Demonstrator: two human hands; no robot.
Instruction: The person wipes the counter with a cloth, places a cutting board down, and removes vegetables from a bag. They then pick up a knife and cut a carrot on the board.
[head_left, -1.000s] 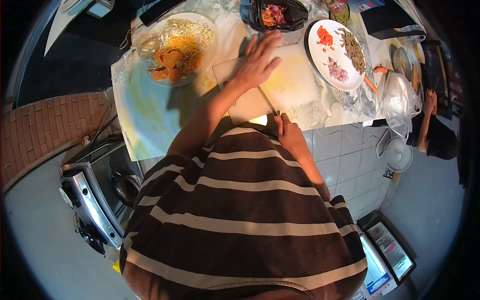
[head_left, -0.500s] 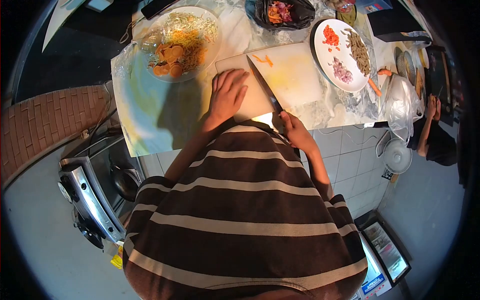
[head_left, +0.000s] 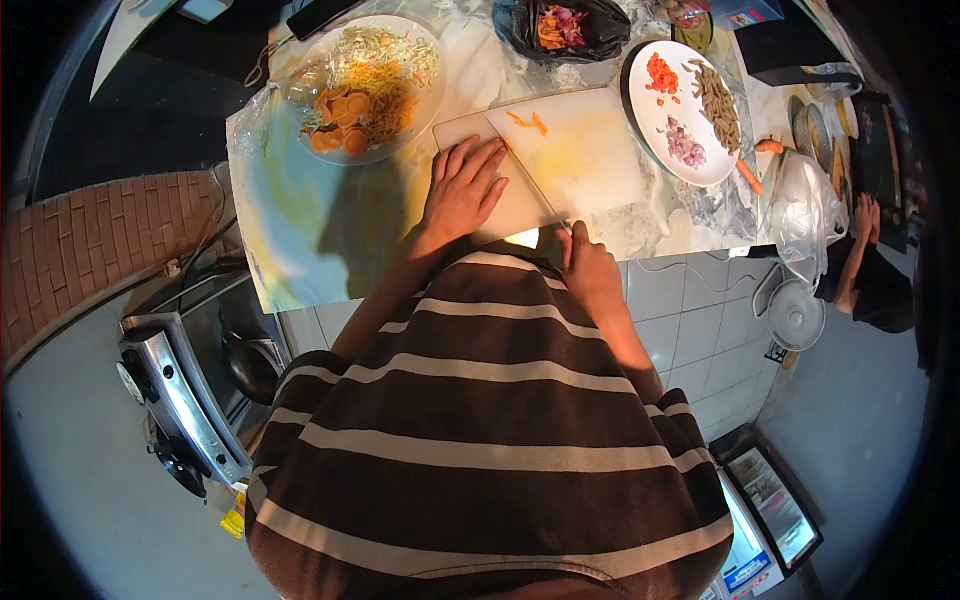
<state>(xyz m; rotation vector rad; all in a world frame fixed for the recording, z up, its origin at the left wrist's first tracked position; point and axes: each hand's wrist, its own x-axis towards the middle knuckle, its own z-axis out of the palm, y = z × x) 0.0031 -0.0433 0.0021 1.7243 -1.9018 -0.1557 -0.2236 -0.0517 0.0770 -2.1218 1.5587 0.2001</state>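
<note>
My left hand (head_left: 465, 190) rests on the white cutting board (head_left: 600, 150), its fingers bent and pressing down. A sliver of orange carrot (head_left: 508, 147) peeks out at its fingertips; the rest is covered. My right hand (head_left: 592, 265) grips a kitchen knife (head_left: 540, 190) by the handle. The blade stands nearly edge-on, slanting up the board just right of my left fingertips. A few carrot strips (head_left: 528, 123) lie beyond the blade on the board.
At the left stands a clear plate (head_left: 425, 120) of shredded vegetables and orange slices. A white oval plate (head_left: 700, 150) at the right bears chopped red, purple and brown-green heaps. Behind is a black plastic bag (head_left: 600, 40) with scraps. Another person's hands (head_left: 867, 218) show far right.
The knife has turned from showing its flat side to nearly edge-on, and its blade has shifted left against my left fingertips. My left hand has moved slightly right.
</note>
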